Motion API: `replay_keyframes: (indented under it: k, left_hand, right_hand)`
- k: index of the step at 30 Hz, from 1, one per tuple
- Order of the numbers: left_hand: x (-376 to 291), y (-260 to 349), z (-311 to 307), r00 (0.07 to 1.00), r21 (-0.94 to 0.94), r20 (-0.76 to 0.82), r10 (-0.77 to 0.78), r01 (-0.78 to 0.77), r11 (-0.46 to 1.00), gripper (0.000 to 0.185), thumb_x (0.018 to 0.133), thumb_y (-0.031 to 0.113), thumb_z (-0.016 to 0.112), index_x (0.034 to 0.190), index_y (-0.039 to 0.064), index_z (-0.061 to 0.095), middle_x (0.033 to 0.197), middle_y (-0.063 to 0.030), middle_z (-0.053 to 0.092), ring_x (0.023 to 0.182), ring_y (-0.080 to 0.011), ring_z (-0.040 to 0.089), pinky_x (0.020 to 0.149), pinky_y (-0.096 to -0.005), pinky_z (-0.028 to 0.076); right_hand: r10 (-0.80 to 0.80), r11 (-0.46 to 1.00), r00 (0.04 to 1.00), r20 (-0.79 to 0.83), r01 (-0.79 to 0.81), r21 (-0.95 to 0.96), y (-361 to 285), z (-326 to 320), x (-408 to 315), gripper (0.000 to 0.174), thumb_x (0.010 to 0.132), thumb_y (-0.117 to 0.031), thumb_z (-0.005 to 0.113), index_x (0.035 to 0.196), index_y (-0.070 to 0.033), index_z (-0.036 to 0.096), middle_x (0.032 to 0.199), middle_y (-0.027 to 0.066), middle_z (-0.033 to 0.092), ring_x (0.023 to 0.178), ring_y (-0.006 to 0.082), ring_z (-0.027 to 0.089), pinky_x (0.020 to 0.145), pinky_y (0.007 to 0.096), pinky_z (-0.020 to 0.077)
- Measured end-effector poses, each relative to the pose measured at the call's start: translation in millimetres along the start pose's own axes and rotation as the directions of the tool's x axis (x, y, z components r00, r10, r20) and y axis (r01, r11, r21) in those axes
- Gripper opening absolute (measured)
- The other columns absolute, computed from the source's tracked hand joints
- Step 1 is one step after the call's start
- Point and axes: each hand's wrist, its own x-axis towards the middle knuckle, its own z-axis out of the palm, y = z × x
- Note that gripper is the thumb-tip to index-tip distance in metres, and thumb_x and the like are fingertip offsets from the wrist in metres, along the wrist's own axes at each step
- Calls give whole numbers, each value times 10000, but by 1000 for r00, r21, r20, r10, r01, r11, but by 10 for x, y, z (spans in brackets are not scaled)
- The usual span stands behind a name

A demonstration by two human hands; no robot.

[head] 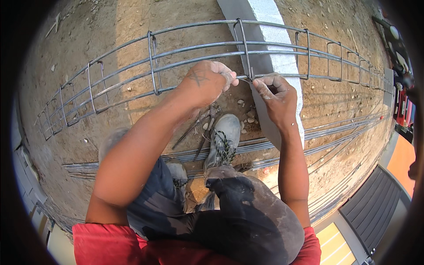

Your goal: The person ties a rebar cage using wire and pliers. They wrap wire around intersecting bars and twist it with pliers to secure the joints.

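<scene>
A long rebar cage [198, 49] of steel bars with rectangular stirrups [245, 46] spans the view before me. At the near bar, where one stirrup's corner meets it, my left hand [215, 78] pinches a thin tie wire [244, 79] from the left. My right hand [276, 94] is at the right side of the same joint, thumb and forefinger together on the wire there. Its other fingers are curled. A pair of pliers or nippers [212, 114] lies on the ground below my left hand, next to my boot [228, 129].
A white-topped grey block or slab [276, 39] passes under the cage. Bundles of loose steel bars [321, 134] lie on the dirt behind my boots. Small stones [250, 114] are scattered near the toe. A dark ribbed panel [374, 205] stands at lower right.
</scene>
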Motion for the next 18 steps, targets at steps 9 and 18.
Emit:
replay_keyframes:
  k: [9, 18]
  left_hand:
    - [75, 407, 81, 983, -558, 181, 18, 88, 825, 311, 975, 267, 577, 1030, -37, 602, 739, 6, 601, 582, -30, 464, 489, -169, 370]
    - [-109, 72, -178, 983, 35, 100, -157, 154, 987, 413, 959, 344, 541, 795, -12, 670, 646, -106, 658, 648, -160, 654, 596, -270, 515]
  right_hand:
    - [-310, 951, 921, -236, 295, -96, 78, 231, -125, 166, 846, -144, 742, 875, -4, 658, 811, 90, 625, 687, 181, 594, 634, 316, 483]
    - [-64, 990, 941, -332, 16, -143, -28, 348, -121, 333, 852, -247, 749, 673, -14, 592, 631, 116, 588, 565, 251, 550, 565, 362, 434]
